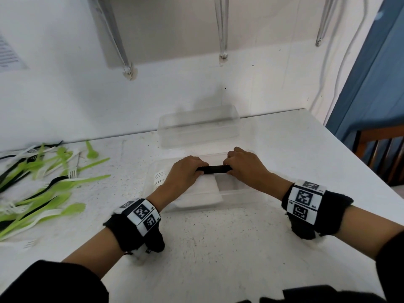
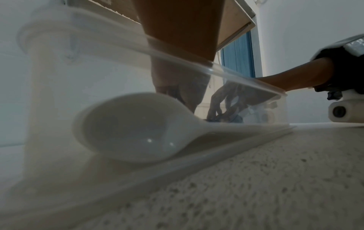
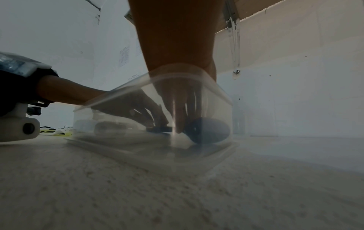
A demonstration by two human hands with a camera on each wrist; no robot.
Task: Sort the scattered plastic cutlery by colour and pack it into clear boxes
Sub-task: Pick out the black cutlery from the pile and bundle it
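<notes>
Both hands reach down into the near clear box (image 1: pixel 231 194) on the speckled white table (image 1: pixel 218 248). The left hand (image 1: pixel 185 171) and the right hand (image 1: pixel 244 165) each curl their fingers around an end of a bundle of black cutlery (image 1: pixel 214 169), holding it level just above the box floor. The right wrist view shows black spoon bowls (image 3: pixel 208 130) at the right end of that bundle, low against the box wall. White cutlery (image 1: pixel 196 193) is stacked in the left part of the same box, under the left wrist; the left wrist view shows a white spoon bowl (image 2: pixel 130 129) pressed close to the clear wall. A second clear box (image 1: pixel 199 127) sits behind it against the wall, well apart from the hands. At the table's left edge lies a scattered pile of green, white and black cutlery (image 1: pixel 43 178).
</notes>
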